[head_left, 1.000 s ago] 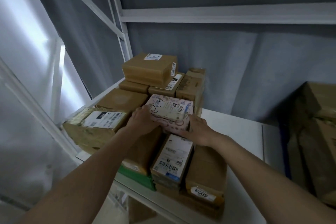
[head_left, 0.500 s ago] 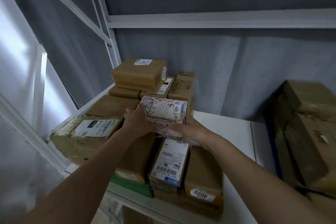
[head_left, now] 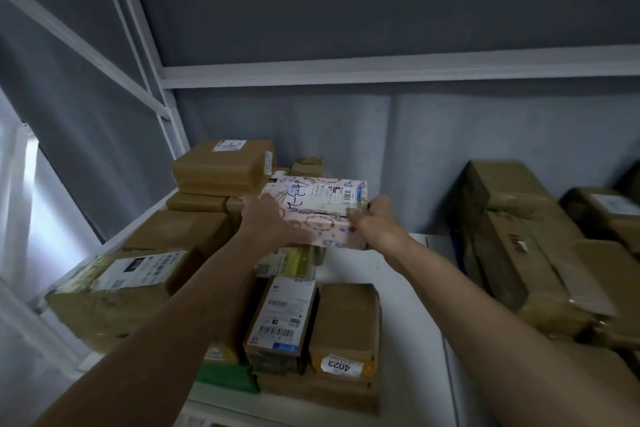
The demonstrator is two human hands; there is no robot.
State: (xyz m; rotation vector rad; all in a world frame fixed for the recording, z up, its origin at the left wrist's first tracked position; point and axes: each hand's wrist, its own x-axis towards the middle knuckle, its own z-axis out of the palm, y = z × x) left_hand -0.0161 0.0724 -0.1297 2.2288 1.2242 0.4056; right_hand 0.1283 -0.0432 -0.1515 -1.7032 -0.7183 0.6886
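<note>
While left hand (head_left: 267, 222) and right hand (head_left: 376, 226) clamp its short ends, the pink box (head_left: 320, 210) lies crosswise between them

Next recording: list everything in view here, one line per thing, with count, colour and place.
pink patterned box: one, pink with a white label, held above the parcels
top box: one, brown, highest at back left
labelled carton: one, brown with a white label, front left
barcode box: one, brown with a white label, front middle
4023 box: one, brown with a white sticker, right of the barcode box
green parcel: one, green, under the front stack
taped cartons: several, brown, right side
shelf: one, white, beneath everything
left hand: one, grips the box's left end
right hand: one, grips its right end
</note>
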